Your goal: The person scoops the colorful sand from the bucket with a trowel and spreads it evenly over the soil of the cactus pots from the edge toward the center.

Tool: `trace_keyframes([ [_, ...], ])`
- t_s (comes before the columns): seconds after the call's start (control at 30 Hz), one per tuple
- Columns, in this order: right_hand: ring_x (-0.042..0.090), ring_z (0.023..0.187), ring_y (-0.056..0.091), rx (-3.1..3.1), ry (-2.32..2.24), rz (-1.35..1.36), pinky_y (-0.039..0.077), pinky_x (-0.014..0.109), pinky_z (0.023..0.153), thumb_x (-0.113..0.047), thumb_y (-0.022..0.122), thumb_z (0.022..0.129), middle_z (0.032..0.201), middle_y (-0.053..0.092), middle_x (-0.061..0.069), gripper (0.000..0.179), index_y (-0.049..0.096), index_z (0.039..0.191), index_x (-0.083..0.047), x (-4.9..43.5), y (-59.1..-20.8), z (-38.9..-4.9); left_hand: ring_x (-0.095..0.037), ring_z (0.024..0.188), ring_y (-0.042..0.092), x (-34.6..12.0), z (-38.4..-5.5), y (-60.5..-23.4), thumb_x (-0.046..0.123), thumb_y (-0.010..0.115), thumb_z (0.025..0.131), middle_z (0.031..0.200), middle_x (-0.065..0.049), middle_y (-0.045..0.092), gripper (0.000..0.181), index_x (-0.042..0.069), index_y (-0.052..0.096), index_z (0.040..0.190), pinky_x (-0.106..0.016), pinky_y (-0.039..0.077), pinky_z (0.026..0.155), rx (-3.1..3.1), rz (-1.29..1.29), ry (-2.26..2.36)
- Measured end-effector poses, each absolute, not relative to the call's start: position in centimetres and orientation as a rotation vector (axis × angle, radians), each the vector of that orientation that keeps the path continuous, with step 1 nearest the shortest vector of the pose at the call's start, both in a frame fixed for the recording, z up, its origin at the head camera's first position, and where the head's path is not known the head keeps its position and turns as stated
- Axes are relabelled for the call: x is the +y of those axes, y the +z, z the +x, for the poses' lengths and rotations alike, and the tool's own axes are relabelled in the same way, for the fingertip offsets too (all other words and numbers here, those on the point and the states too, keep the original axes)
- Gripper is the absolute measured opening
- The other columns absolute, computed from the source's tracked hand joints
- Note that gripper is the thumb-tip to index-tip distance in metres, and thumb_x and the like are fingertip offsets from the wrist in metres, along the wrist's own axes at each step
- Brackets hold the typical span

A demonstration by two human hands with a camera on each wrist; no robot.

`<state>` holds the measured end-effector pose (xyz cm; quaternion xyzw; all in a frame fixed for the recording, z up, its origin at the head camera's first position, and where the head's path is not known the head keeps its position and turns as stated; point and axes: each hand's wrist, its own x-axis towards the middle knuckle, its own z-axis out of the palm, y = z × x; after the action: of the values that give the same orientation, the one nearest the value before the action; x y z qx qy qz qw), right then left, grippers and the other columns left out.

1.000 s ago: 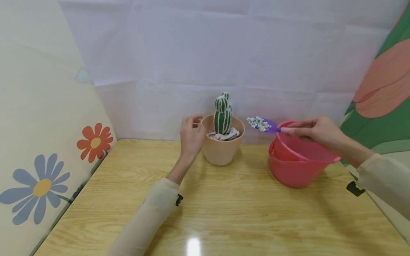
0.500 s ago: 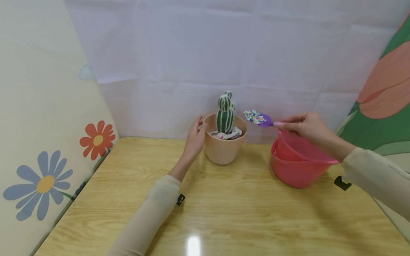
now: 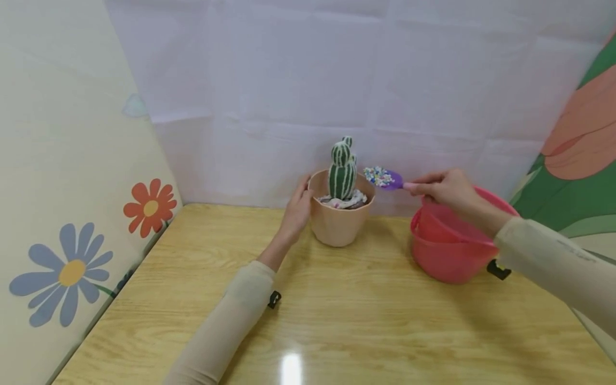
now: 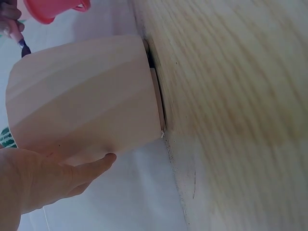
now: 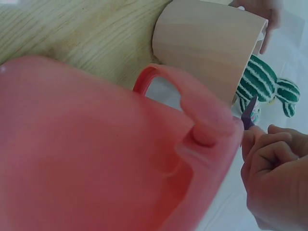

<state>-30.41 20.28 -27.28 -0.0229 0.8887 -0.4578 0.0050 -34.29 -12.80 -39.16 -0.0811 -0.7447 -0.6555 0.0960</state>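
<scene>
My left hand (image 3: 297,211) rests its outstretched fingers against the left side of a peach flower pot (image 3: 338,227). A green and white striped toy cactus (image 3: 342,181) stands in this pot, with crumpled whitish material (image 3: 356,199) round its base. In my right hand (image 3: 447,190) I pinch the pink handle of a small purple trowel (image 3: 394,181), its blade heaped with tiny multicoloured beads (image 3: 377,176). The blade is held level, just right of the pot's rim and at about its height. In the left wrist view the left fingers (image 4: 96,168) lie along the pot wall.
A pink bucket (image 3: 445,262) with a handle stands right of the pot, under my right forearm. The wooden table (image 3: 231,240) ends at a white sheet (image 3: 289,80) behind the pot. Painted flowers (image 3: 72,272) cover the wall at left.
My right hand has carried the loaded trowel left from over the bucket towards the pot. My left hand has come up against the pot's side, its fingers straightening.
</scene>
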Motion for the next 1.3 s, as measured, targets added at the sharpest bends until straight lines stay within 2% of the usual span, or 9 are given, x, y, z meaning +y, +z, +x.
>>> trace_keyframes([
  [0.27, 0.009, 0.060, 0.050, 2.817, -1.405, -0.086, 0.034, 0.023, 0.045, -0.039, 0.084, 0.085, 0.068, 0.065, 0.003, 0.049, 0.076, 0.116, -0.002, 19.6, -27.6, -31.2, -0.022, 0.148, 0.026, -12.9, -34.2, -39.0, 0.024, 0.036, 0.108, 0.164, -0.008, 0.028, 0.055, 0.013, 0.030, 0.161, -0.041, 0.027, 0.119, -2.213, -0.246, -1.982],
  [0.53, 0.008, 0.061, 0.055, 2.872, -1.347, -0.179, 0.041, 0.022, 0.046, -0.033, 0.082, 0.089, 0.069, 0.067, 0.000, 0.046, 0.074, 0.116, 0.004, 19.2, -28.0, -31.4, -0.023, 0.148, 0.027, -12.8, -34.0, -39.1, 0.027, 0.037, 0.107, 0.164, -0.009, 0.030, 0.056, 0.015, 0.031, 0.161, -0.043, 0.030, 0.118, -2.216, -0.223, -2.013],
  [0.67, 0.010, 0.067, 0.058, 2.909, -1.297, -0.192, 0.047, 0.024, 0.051, -0.034, 0.080, 0.090, 0.075, 0.069, 0.000, 0.046, 0.074, 0.116, 0.004, 18.8, -27.9, -31.4, -0.024, 0.144, 0.033, -12.9, -34.0, -39.1, 0.027, 0.037, 0.107, 0.164, -0.010, 0.030, 0.056, 0.016, 0.031, 0.161, -0.044, 0.036, 0.114, -2.214, -0.215, -2.020],
  [0.83, 0.014, 0.072, 0.061, 2.963, -1.252, -0.209, 0.051, 0.025, 0.056, -0.033, 0.080, 0.090, 0.083, 0.072, 0.005, 0.044, 0.074, 0.114, 0.004, 18.5, -27.9, -31.4, -0.024, 0.146, 0.031, -12.9, -34.2, -39.1, 0.026, 0.037, 0.107, 0.163, -0.010, 0.031, 0.054, 0.016, 0.032, 0.161, -0.043, 0.032, 0.116, -2.219, -0.213, -2.007],
  [0.87, 0.014, 0.072, 0.062, 2.973, -1.255, -0.214, 0.052, 0.025, 0.056, -0.032, 0.080, 0.090, 0.084, 0.073, 0.007, 0.043, 0.075, 0.113, 0.004, 18.5, -27.9, -31.4, -0.023, 0.147, 0.029, -12.8, -34.2, -39.1, 0.026, 0.037, 0.107, 0.163, -0.009, 0.031, 0.054, 0.016, 0.033, 0.161, -0.044, 0.031, 0.117, -2.220, -0.212, -2.003],
  [1.03, 0.019, 0.076, 0.064, 3.056, -1.229, -0.292, 0.053, 0.025, 0.060, -0.028, 0.079, 0.092, 0.091, 0.075, 0.014, 0.038, 0.075, 0.110, 0.005, 18.0, -28.1, -31.3, -0.025, 0.144, 0.033, -12.8, -34.2, -39.0, 0.026, 0.037, 0.108, 0.163, -0.008, 0.032, 0.054, 0.018, 0.033, 0.161, -0.047, 0.037, 0.114, -2.230, -0.204, -2.009],
  [1.3, 0.027, 0.085, 0.067, 3.172, -1.143, -0.514, 0.053, 0.025, 0.069, -0.019, 0.076, 0.093, 0.096, 0.075, 0.019, 0.026, 0.077, 0.104, 0.005, 16.9, -28.2, -31.2, -0.023, 0.146, 0.030, -13.0, -34.0, -39.0, 0.027, 0.037, 0.108, 0.163, -0.008, 0.031, 0.054, 0.019, 0.034, 0.160, -0.047, 0.039, 0.112, -2.214, -0.197, -2.034],
])
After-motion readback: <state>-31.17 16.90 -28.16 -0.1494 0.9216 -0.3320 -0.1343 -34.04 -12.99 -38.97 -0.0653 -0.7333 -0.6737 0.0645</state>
